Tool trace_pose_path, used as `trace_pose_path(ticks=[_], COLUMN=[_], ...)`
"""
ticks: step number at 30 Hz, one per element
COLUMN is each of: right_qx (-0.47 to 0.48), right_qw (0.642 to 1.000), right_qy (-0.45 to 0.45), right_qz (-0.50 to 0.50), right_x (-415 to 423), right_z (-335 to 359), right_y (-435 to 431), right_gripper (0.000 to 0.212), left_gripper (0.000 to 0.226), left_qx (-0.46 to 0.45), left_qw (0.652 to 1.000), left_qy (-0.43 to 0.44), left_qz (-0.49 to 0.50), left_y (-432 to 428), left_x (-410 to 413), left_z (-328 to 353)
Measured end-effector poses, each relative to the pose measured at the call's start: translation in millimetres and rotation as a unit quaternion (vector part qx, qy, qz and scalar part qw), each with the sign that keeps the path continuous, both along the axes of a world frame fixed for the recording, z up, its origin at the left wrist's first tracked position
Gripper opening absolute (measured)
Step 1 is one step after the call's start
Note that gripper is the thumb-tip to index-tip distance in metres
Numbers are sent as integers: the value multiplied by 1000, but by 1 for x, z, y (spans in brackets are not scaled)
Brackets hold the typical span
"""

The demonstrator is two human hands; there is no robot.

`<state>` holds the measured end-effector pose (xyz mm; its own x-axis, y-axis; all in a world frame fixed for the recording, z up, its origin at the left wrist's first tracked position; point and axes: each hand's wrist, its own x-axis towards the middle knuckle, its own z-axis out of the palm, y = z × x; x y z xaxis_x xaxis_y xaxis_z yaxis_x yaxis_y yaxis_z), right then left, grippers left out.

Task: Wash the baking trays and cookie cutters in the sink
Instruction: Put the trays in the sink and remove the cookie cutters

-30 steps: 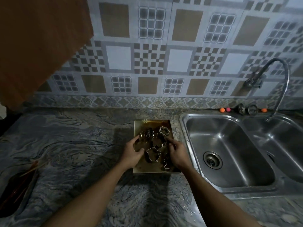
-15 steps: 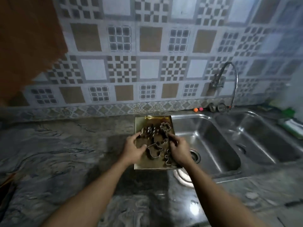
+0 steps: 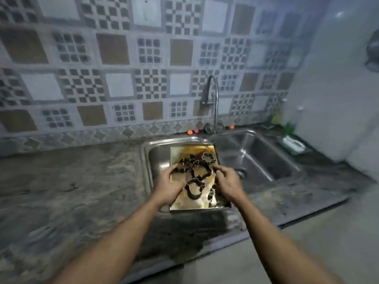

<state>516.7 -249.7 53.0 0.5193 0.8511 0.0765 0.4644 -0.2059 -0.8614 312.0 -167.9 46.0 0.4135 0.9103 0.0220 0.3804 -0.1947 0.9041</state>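
The left hand (image 3: 168, 187) and right hand (image 3: 227, 184) are gripping the baking tray (image 3: 194, 209) by its long edges, holding it, cookie cutters (image 3: 194, 187) aboard, over the sink's (image 3: 148, 160) left basin, long axis pointing at the back rim.

The tray (image 3: 190, 146) has left the tabletop (image 3: 82, 181), where it sat a second ago just left of the sink (image 3: 156, 158). It now hangs over the left basin, with its right side reaching the divider between the basins. The left grip (image 3: 167, 186) and right grip (image 3: 227, 182) have swung right with it, carrying the cookie cutters (image 3: 194, 181) along inside.
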Motion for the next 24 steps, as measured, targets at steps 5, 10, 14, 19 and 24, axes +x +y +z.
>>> trace_pose_path(ticks=[5, 10, 14, 19, 24], right_qx=[-22, -31, -50, -60, -87], right_qw=[999, 998, 997, 995, 994], right_qy=[26, 11, 9, 3, -38], right_qz=[-25, -45, -57, -75, -55], right_x=[67, 127, 175, 235, 295], right_z=[-5, -23, -34, -38, -39], right_y=[-46, -64, -61, -40, -8], right_gripper=[36, 38, 36, 36, 35], left_gripper=[68, 67, 65, 65, 67], left_qx=[-5, -9, -32, -61, -69], left_qw=[999, 997, 995, 994, 995], left_qy=[4, 25, 24, 7, 7], left_qz=[-44, -68, -94, -94, -75], left_y=[-32, -37, -28, -7, 23], left_x=[67, 131, 183, 243, 297], left_z=[5, -8, -23, -30, -43])
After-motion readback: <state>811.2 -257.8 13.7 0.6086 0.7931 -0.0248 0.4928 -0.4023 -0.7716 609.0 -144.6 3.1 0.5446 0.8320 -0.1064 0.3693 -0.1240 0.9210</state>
